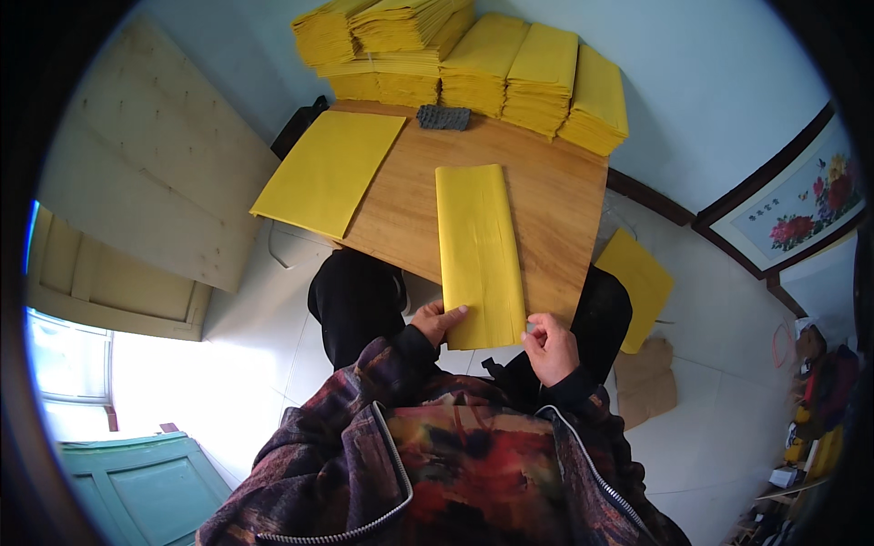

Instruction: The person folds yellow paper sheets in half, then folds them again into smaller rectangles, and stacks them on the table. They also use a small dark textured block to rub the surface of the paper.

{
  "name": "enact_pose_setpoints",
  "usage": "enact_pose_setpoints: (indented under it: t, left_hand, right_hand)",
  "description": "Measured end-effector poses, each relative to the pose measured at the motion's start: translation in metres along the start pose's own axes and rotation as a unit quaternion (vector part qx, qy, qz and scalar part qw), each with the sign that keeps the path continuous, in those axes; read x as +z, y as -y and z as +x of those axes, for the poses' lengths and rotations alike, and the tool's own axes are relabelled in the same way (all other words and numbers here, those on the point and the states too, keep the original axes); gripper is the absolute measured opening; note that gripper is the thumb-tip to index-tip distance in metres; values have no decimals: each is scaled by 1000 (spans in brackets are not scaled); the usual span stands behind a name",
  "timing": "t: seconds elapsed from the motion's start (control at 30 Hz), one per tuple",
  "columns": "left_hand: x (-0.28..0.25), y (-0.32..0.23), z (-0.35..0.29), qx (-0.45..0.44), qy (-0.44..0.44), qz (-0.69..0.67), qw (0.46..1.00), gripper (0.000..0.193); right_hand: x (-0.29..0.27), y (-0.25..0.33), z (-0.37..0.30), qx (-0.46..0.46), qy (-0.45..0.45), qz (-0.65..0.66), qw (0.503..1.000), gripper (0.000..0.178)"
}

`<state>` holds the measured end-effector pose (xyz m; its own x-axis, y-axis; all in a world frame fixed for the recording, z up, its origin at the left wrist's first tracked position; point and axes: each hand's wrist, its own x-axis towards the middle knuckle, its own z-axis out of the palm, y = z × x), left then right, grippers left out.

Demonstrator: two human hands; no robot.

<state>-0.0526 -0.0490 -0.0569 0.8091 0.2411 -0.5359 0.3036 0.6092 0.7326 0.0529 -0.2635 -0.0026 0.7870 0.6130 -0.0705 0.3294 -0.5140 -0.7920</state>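
A folded stack of yellow paper (478,246) lies lengthwise on the wooden table, its near end sticking out past the front edge toward my body. My left hand (437,323) grips its near left edge, thumb on top and the other fingers partly hidden underneath. At the near right edge is my right hand (552,349), fingers curled and pinched against the paper's side. To the left, a wider flat stack of yellow paper (332,173) overhangs the table's left edge.
Several folded yellow paper bundles (546,77) line the back of the wooden table (555,209), near a dark grey textured block (443,117). Yellow paper (637,287) and brown paper (646,382) lie low on the right. A framed flower picture (792,205) leans at the right wall.
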Motion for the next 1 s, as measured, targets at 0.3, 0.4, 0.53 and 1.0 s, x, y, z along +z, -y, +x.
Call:
enact_pose_setpoints:
  t: [0.3,0.4,0.53,1.0]
  left_hand:
    - [-3,1,2,27,-15,-3,1000,24]
    - [-6,0,3,37,-1,-6,999,24]
    - [-5,-16,12,56,13,65,996,27]
    - [-39,-164,78,97,156,687,703,45]
  right_hand:
    - [27,-16,5,7,30,180,983,24]
    - [31,-15,8,69,62,250,964,20]
    - [16,-13,8,72,86,226,968,23]
    - [28,8,10,-10,301,192,934,23]
